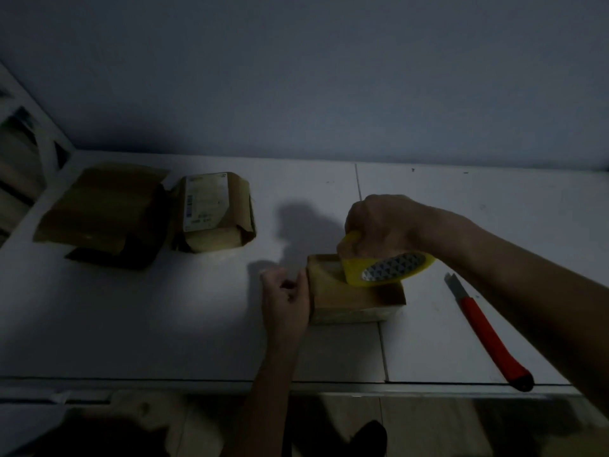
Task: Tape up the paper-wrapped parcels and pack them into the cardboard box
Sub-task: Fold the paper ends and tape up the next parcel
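A small brown paper-wrapped parcel (354,300) lies on the white table near its front edge. My right hand (379,225) grips a yellow tape roll (389,268) and holds it tilted on the parcel's top. My left hand (290,298) rests against the parcel's left side, thumb on its edge, fingers loosely curled. A second wrapped parcel (214,212) with a white label sits at the back left. Beside it, further left, stands the open cardboard box (105,209) with its flaps out.
A red-handled utility knife (484,328) lies on the table (164,308) to the right of the parcel, blade end pointing away. A wall rises behind the table. A white lattice frame (29,127) stands at the far left. The scene is dim.
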